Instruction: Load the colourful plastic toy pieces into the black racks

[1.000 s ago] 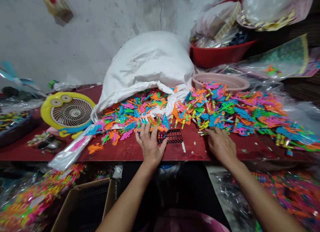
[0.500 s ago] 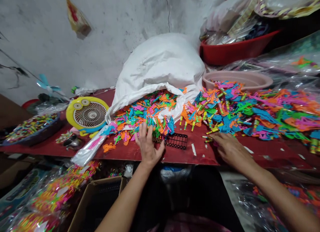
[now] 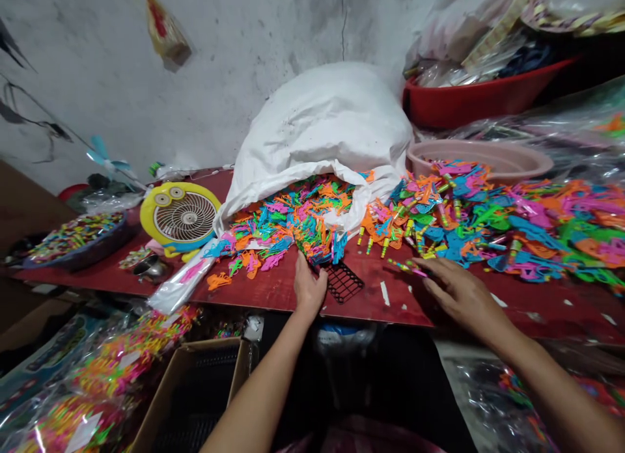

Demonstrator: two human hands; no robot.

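Observation:
My left hand (image 3: 310, 285) is closed on the left end of a black plastic grid rack (image 3: 346, 282), tilted so its open squares face me. Small bright plastic pieces stand along the rack's far side, partly hidden by my fingers. Between the thumb and fingers of my right hand (image 3: 461, 293) is a thin whistle-like stick (image 3: 406, 267), patterned yellow and green with a pink end, pointing left toward the rack. Just beyond that hand lies a heap of coloured plastic toy pieces (image 3: 525, 228) with several patterned sticks among them.
A white sack (image 3: 327, 114) spills plastic pieces (image 3: 293, 219) onto the red table (image 3: 273, 293). A yellow fan (image 3: 183, 219) and a basin of small pieces (image 3: 81, 241) stand left. A pink basin (image 3: 488, 155) is behind the right heap. Below is a cardboard box (image 3: 193, 388) of black racks.
My left hand has closed on the rack and tilted it up. My right hand has drawn a patterned stick slightly away from the heap, toward me. The view has shifted a little left.

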